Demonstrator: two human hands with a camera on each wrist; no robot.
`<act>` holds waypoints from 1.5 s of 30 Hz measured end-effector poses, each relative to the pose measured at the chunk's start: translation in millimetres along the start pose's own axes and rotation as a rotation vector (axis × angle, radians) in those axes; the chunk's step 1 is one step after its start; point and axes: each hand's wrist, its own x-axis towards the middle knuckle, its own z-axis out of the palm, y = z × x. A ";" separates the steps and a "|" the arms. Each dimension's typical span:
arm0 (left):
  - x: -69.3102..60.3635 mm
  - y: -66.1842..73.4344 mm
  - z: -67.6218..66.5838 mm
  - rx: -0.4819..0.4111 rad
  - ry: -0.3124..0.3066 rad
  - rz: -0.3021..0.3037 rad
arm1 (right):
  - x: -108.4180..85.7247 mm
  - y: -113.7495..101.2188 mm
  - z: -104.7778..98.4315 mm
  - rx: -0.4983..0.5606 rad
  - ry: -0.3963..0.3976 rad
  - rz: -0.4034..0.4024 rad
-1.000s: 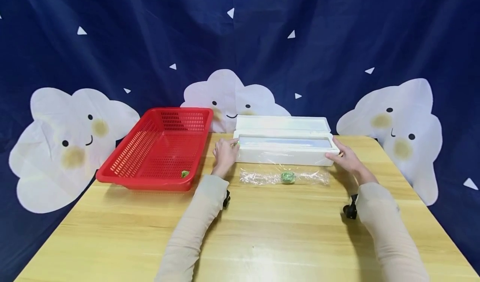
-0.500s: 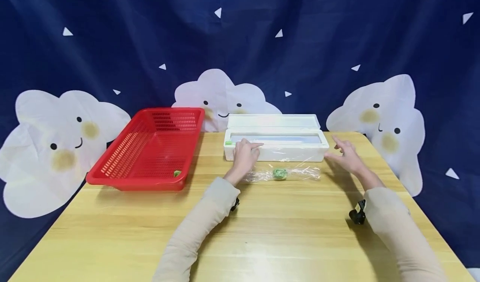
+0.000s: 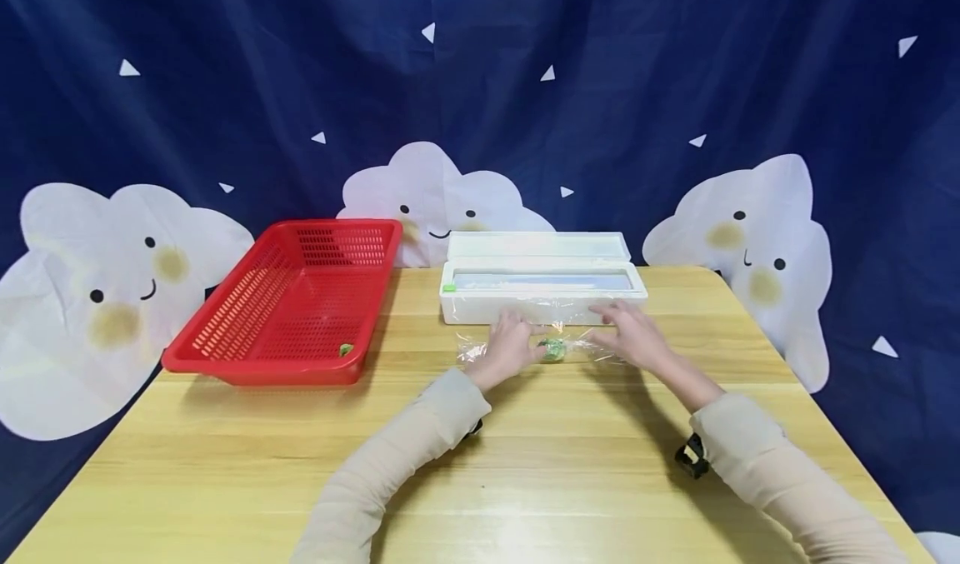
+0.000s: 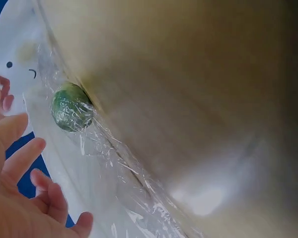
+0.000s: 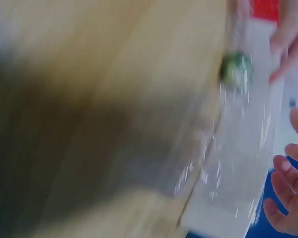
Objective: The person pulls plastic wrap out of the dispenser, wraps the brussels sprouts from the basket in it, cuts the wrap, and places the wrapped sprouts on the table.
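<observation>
A small round green item point(image 3: 553, 350), its kind not clear, lies under clear plastic film point(image 4: 134, 178) in front of the white film dispenser box point(image 3: 491, 307). To its left is my left hand point(image 3: 508, 349), fingers spread and relaxed, with fingertips close to the item. On the other side, my right hand point(image 3: 636, 339) reaches over the film with its fingers loosely extended. Both wrist views show bent, separated fingers holding nothing. Whether any fingertip touches the film cannot be made out, and the right wrist view is blurred.
The dispenser's lid point(image 3: 536, 246) stands raised at the back, and a green slider point(image 3: 449, 287) sits at its left end. A red perforated basket point(image 3: 258, 372) on the left holds a small green piece point(image 3: 346, 350). Behind the wooden table point(image 3: 480, 481) hangs a blue curtain.
My left hand has left the dispenser's left end and come to the green item's left. The right hand has moved from the box's right end inward over the film. The view has shifted slightly.
</observation>
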 end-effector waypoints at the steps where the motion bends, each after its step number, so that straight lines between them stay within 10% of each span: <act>1: 0.0 0.2 0.8 0.015 -0.008 0.005 | 0.1 -6.1 3.6 -0.010 -0.024 -0.018; 10: 2.4 1.5 4.0 0.101 -0.080 -0.028 | 0.3 -27.9 35.9 -0.076 -0.198 -0.110; 23: 6.9 2.9 6.0 0.131 -0.167 -0.075 | 7.4 -23.5 54.8 -0.148 -0.091 -0.219; 31: 18.2 4.0 -1.0 0.281 -0.186 0.051 | 17.3 -21.4 55.6 -0.350 -0.033 -0.373; 45: 36.9 -11.0 -1.7 0.131 -0.219 0.057 | 30.3 -18.6 60.4 -0.251 -0.054 -0.317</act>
